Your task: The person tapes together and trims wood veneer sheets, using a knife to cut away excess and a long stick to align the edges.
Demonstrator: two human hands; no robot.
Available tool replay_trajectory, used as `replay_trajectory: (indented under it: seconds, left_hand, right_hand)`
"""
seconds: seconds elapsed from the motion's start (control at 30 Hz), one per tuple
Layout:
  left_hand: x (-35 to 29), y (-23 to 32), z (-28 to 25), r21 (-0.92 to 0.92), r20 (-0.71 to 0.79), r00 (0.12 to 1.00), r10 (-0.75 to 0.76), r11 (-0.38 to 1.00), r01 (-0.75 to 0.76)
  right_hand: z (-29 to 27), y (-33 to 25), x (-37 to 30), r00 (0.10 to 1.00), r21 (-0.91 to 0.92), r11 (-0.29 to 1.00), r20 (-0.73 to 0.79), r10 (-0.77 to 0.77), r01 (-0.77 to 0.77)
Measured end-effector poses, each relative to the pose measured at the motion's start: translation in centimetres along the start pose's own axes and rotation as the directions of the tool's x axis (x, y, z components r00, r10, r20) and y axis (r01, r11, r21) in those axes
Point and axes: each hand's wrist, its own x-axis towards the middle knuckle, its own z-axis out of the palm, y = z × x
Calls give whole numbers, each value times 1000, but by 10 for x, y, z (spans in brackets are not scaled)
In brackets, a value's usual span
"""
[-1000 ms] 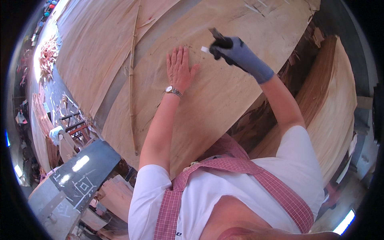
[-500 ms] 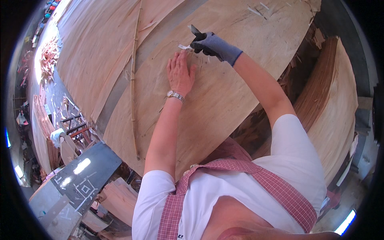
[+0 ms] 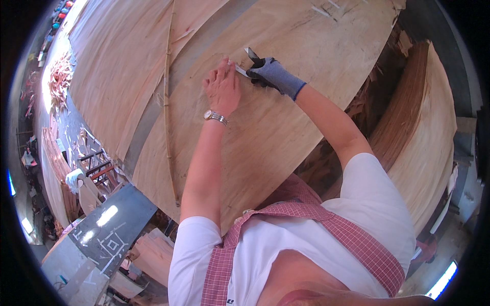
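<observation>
A large sheet of pale wood veneer (image 3: 275, 122) lies in front of me. My left hand (image 3: 223, 91), bare and wearing a metal wristwatch (image 3: 215, 117), rests on it with the fingers stretched and slightly apart. Its fingertips are at one end of a narrow white strip (image 3: 240, 70), which looks like tape. The strip's other end meets my right hand (image 3: 270, 75), in a grey-blue glove with black fingers. That hand is closed on a knife (image 3: 251, 54), whose dark, flat blade sticks out toward the upper left. The glove hides the handle.
A long thin bamboo stick (image 3: 167, 102) lies along the veneer at left, beside another reddish sheet (image 3: 117, 66). Stacked veneer (image 3: 423, 132) curves at right. Below left stands a grey table (image 3: 120, 217) with white markings. White scraps (image 3: 320, 10) lie at the far edge.
My left hand has shifted slightly left and its fingers have bent a little. My right hand with the knife has moved slightly right and nearer. The white strip now spans between both hands.
</observation>
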Motion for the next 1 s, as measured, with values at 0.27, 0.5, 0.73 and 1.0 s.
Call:
replay_trajectory:
  seconds: [0.27, 0.5, 0.73, 1.0]
  left_hand:
    - [-15, -9, -5, 18, 54, 980, 194, 981, -195]
    - [-14, -17, 2, 52, 62, 977, 204, 977, -207]
    - [-20, -16, 0, -12, 69, 984, 165, 986, -165]
    - [-5, -18, -20, 2, 210, 959, 192, 980, -197]
  right_hand:
    - [0, 1, 1, 902, -749, 584, 39, -431, 312]
    - [-1, -11, -3, 830, -986, -26, 152, -536, 164]
    - [-25, -4, -71, 998, -209, 977, -17, -56, 52]
    - [25, 18, -42, 986, 70, 984, -28, -165, 166]
